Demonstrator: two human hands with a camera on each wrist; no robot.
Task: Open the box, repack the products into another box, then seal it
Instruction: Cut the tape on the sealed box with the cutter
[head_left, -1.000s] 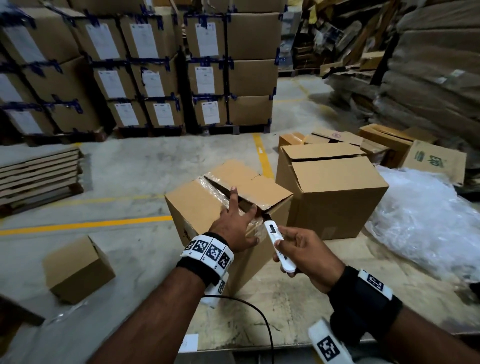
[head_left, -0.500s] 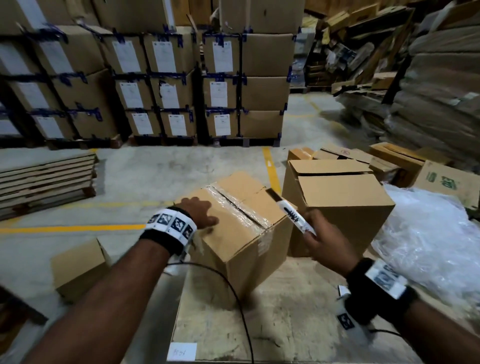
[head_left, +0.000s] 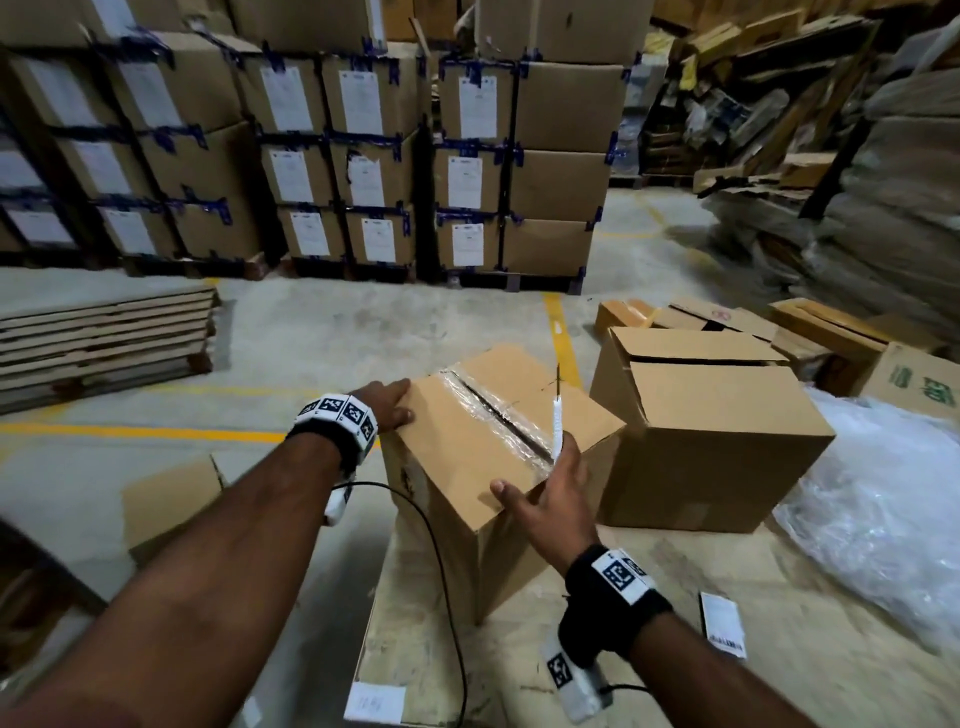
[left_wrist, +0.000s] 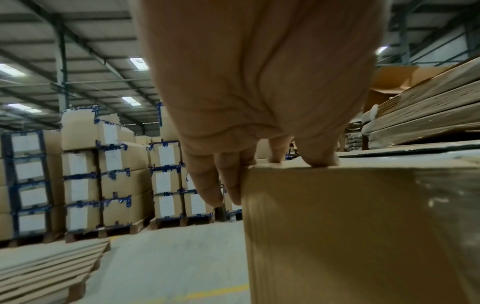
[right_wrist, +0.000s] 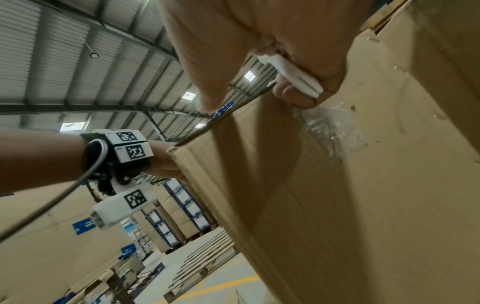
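A brown taped box stands on the wooden table, its clear tape slit along the top seam. My left hand rests on its far left corner, fingers fairly straight over the edge of the box. My right hand sits at the near right edge with its thumb on the lid and grips a white box cutter that points up. The right wrist view shows the cutter in my curled fingers against the box. A second brown box stands right of it, one flap loose.
Crumpled clear plastic lies at the right. A small box sits on the floor at left, near flat cardboard sheets. Palletised labelled boxes line the back. A paper label lies on the table.
The raised flap has gone down flat. My left hand slid from the flap to the far left corner. My right hand moved with the cutter to the near right edge.
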